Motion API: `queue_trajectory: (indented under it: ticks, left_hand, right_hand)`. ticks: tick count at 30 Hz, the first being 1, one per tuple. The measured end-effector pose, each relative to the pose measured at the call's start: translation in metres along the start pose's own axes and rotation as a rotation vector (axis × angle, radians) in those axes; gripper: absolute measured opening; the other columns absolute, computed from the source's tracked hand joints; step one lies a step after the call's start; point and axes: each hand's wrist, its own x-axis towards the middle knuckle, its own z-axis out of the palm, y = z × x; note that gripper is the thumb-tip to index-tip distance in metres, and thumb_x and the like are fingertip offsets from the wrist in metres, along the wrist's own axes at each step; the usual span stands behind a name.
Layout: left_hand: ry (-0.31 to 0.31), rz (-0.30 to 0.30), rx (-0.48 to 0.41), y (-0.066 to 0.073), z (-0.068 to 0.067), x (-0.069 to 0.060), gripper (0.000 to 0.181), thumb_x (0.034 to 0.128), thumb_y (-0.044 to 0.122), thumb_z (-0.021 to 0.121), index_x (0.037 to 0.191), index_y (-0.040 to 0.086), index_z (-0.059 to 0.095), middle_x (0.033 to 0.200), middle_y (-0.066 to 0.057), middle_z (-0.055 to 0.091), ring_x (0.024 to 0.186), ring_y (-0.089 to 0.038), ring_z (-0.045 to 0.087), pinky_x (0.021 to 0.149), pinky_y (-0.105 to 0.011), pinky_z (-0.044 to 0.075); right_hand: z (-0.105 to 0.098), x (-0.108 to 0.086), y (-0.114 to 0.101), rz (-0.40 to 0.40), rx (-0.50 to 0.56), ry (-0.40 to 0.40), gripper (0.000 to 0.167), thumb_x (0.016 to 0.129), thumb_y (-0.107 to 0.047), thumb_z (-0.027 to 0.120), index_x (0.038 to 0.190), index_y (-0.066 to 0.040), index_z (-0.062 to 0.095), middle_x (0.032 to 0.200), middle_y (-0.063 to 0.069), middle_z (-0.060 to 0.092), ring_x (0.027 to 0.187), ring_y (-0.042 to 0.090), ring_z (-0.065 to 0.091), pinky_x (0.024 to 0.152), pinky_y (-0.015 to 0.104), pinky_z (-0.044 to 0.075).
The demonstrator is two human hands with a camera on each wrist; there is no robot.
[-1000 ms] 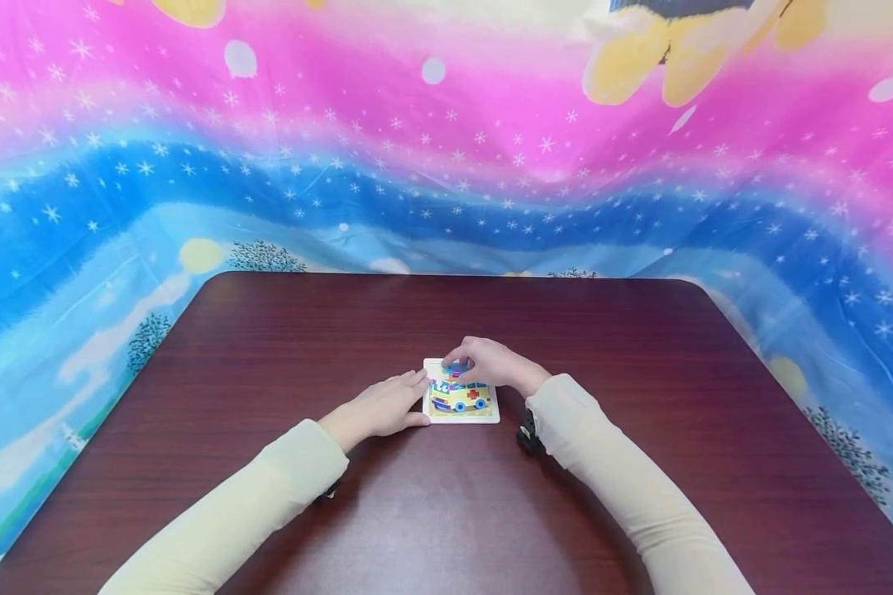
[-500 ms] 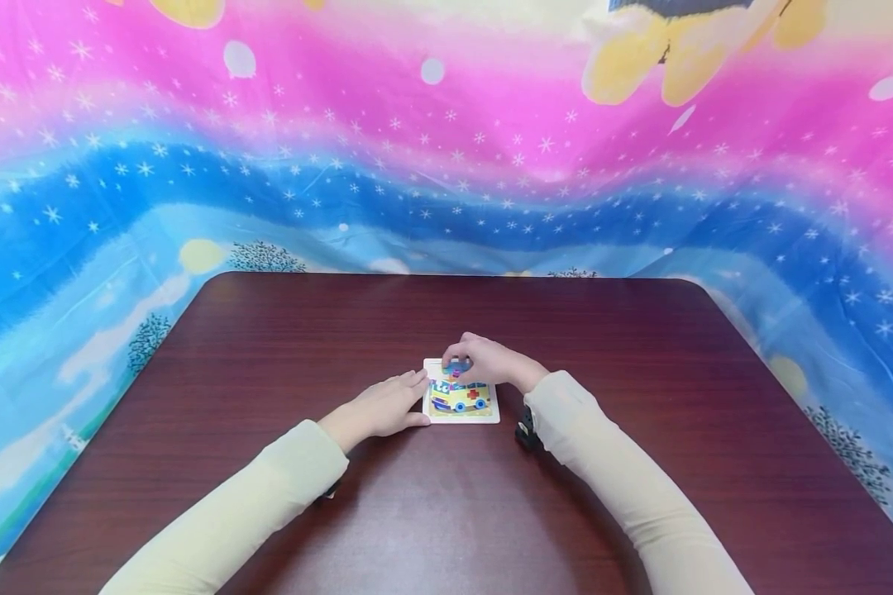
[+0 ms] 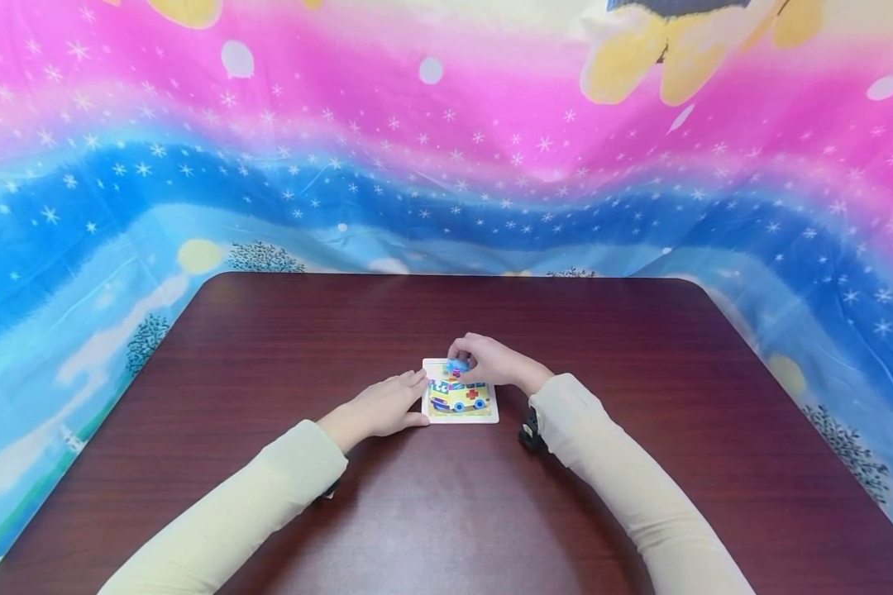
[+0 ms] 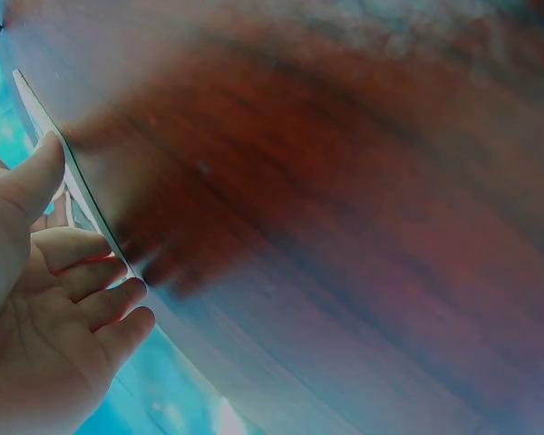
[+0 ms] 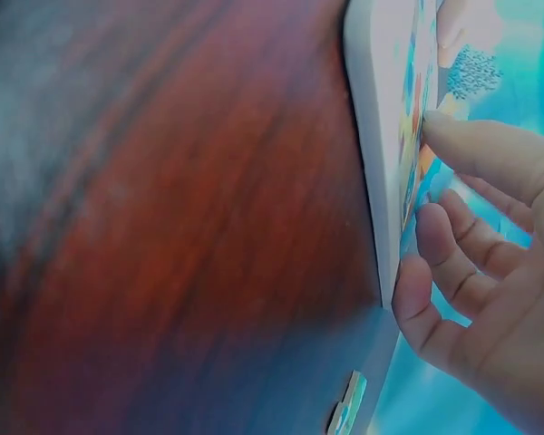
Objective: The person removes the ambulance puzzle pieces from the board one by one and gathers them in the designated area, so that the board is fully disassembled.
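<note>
A square jigsaw puzzle board with a white frame lies on the table, showing a yellow ambulance picture. My left hand rests at its left edge with fingers extended; the left wrist view shows thumb and fingertips of the left hand along the frame's side. At the board's upper part, my right hand pinches a blue puzzle piece. In the right wrist view, the thumb and fingers of the right hand are over the board's picture, and they partly hide the held piece.
The dark red-brown table has rounded far corners. A small loose puzzle piece lies on it beyond the board in the right wrist view. Behind the table hangs a colourful snowflake-patterned cloth.
My right hand has shifted slightly to the right, and the blue piece between its fingers has turned a little and shows more of its face. The left hand stays at the board's edge.
</note>
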Motion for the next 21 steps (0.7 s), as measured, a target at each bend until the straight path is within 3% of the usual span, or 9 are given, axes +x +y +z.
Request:
queue_trajectory:
  ticks: [12,21]
  left_hand:
    - [-0.011,-0.008,-0.005,0.001,-0.0011,-0.0003,0.066,0.0902,0.036,0.058,0.136,-0.008,0.038,0.142,-0.02,0.033,0.131,-0.031,0.029,0.106,-0.04,0.028]
    - [-0.013,-0.007,-0.005,0.0017,-0.0015,0.0002,0.066,0.0904,0.036,0.058,0.136,-0.007,0.038,0.143,-0.02,0.032,0.132,-0.031,0.029,0.106,-0.04,0.027]
  right_hand:
    - [-0.0012,-0.0015,0.0019,0.003,-0.002,-0.007,0.035,0.081,-0.014,0.072,0.114,-0.012,0.063,0.095,-0.001,0.054,0.083,0.015,0.05,0.075,0.027,0.047]
    - [-0.003,-0.0032,0.0025,0.036,0.01,0.042,0.026,0.079,-0.014,0.073,0.102,-0.007,0.063,0.094,0.001,0.059,0.083,0.014,0.054,0.076,0.026,0.05]
